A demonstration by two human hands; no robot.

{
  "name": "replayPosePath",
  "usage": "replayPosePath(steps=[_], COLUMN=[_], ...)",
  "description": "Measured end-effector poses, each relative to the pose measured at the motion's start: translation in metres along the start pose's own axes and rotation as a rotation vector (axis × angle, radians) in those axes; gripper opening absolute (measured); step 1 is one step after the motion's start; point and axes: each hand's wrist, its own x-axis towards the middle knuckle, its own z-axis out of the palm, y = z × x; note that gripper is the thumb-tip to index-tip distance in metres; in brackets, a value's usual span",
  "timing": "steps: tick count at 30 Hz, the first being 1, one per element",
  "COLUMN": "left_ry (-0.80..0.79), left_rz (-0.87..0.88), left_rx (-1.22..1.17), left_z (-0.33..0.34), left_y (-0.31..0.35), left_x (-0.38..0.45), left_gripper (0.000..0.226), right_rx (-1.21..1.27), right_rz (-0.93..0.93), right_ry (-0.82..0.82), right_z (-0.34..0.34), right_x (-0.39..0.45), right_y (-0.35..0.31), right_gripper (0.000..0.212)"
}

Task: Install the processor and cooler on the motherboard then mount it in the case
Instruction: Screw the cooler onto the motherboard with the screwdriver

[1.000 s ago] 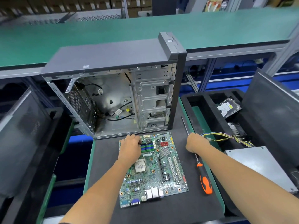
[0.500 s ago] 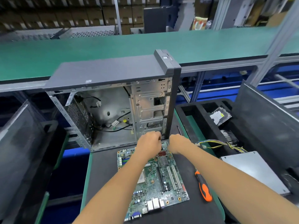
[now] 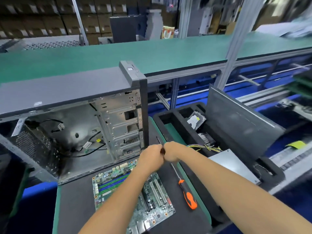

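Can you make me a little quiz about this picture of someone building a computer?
1. True or false: the motherboard is already inside the case.
2. Which colour is the screwdriver handle? A) blue and white B) orange and black C) all green
3. Fill in: the left hand and right hand meet just in front of the case's open ____.

Key
1. False. It lies flat on the mat in front of the case.
2. B. It lies on the mat, right of the motherboard, with neither hand on it.
3. Side.
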Motion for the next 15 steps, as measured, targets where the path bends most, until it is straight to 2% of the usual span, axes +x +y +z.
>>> replayPosePath(steps=[1,4,7,13,15], left_ry=[0.008,0.025,0.012,0.010,-0.011], left_rz=[0.005,0.012,-0.009,-0.033,-0.014], left_rx=[-0.008,-0.032,-0.046,-0.070,-0.077], left_z=[0.001,0.008,0.020,0.067,0.087], left_y=[0.004,0.017,0.031,0.076,0.097], left_x=[0.005,0.025,0.055,0.135,0.162], left_gripper=[0.011,0.017,0.023,0.012,0.008], right_rx=[0.021,0.070,0.095,0.130,0.135], right_rz=[0.006,0.024,0.006,-0.011,0.026], right_ry=[0.022,0.067,0.107,0.138,0.157], right_z=[-0.004,-0.014,-0.020,-0.037,-0.040], right_x=[0.003,0.018,0.037,0.080,0.094], right_y=[0.007,0.027,0.053,0.151,0.190], right_gripper=[0.004,0.018,0.015,0.003,0.009])
